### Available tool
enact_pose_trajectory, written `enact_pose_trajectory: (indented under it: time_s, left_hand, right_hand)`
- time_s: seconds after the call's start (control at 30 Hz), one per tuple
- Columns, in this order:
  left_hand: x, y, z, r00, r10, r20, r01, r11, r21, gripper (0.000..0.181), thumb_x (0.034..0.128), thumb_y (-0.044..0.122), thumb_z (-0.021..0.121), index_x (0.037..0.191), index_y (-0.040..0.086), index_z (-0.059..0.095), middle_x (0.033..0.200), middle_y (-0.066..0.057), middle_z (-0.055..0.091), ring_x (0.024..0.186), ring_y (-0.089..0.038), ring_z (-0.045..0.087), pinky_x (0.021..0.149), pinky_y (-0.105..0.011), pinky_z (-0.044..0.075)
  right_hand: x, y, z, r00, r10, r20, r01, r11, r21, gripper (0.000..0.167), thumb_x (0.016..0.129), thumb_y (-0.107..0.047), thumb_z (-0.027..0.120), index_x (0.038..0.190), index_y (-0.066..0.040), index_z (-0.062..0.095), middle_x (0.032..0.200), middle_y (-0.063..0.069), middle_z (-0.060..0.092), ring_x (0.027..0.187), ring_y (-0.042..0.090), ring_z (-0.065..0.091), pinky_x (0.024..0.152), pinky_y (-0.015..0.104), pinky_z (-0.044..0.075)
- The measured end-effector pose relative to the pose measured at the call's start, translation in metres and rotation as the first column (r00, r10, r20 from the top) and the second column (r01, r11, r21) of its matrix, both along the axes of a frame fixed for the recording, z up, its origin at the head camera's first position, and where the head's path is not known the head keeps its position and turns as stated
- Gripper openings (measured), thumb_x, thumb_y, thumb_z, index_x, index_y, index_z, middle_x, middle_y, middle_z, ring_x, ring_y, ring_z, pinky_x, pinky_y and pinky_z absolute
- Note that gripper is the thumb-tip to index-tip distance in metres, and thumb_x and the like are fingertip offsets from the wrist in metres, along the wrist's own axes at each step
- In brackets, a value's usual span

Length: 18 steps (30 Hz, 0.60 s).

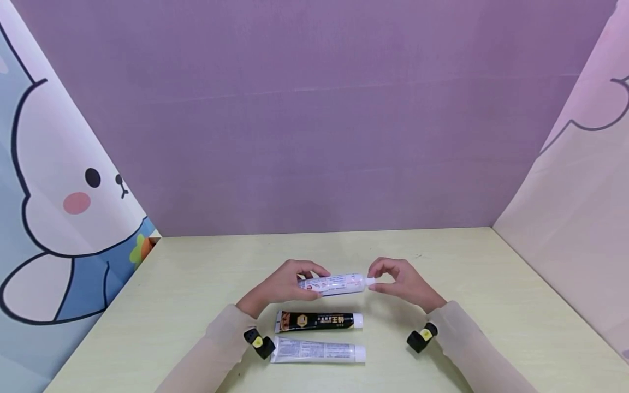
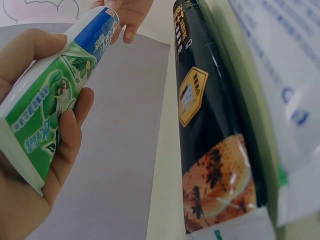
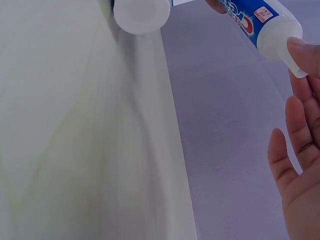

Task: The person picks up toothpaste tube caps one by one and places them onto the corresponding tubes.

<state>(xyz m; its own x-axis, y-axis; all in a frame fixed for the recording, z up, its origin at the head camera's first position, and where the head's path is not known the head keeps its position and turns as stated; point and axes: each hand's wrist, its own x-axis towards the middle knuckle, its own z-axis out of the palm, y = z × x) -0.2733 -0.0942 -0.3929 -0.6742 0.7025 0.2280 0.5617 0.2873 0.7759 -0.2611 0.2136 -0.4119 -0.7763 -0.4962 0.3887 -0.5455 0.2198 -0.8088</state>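
My left hand [image 1: 282, 285] grips a toothpaste tube [image 1: 339, 284] round its body, above the table. Green and blue print covers one side of this tube [image 2: 65, 85] in the left wrist view; its head-view side is mostly white with small text. From the right, the thumb and fingers of my right hand [image 1: 402, 281] pinch the narrow white tip [image 3: 294, 61] at the tube's end. Its other fingers are spread loosely in the right wrist view. Nearer me lie a black toothpaste tube [image 1: 319, 321] and a white toothpaste tube [image 1: 314, 351], side by side, their white caps to the right.
The pale table [image 1: 196, 262] meets a purple wall [image 1: 319, 136] at its back edge. Printed panels with cartoon figures flank it, a rabbit-like one [image 1: 64, 180] on the left. In the right wrist view, a white cap [image 3: 142, 12] shows at the top.
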Motion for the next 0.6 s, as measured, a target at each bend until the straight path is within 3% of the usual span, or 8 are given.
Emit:
enact_pose_trajectory:
  time_s: [0.23,0.6]
  left_hand:
    - [-0.0001,-0.0005,-0.0001,1.000,0.013,0.008,-0.013,1.000,-0.008,0.037,0.0777,0.014,0.074,0.114,0.014,0.067,0.104,0.002,0.065,0.083,-0.013,0.056,0.066,-0.024,0.048]
    - [-0.0008,-0.0006,-0.0010,1.000,0.017,0.012,-0.017,1.000,-0.006,0.037,0.0778,0.014,0.074,0.114,0.015,0.067,0.104,0.003,0.065,0.083,-0.014,0.056,0.066,-0.025,0.048]
  right_hand:
    - [-0.0001,-0.0009,0.0006,0.999,-0.029,0.030,0.028,0.999,0.020,0.008,0.082,-0.007,0.071,0.089,-0.006,0.067,0.089,0.007,0.065,0.080,0.013,0.056,0.078,0.027,0.045]
    - [0.0000,-0.0033,0.0007,0.993,-0.086,0.077,0.081,0.995,0.066,0.007,0.087,-0.011,0.066,0.088,-0.004,0.069,0.085,-0.002,0.066,0.080,0.010,0.058,0.077,0.026,0.046]
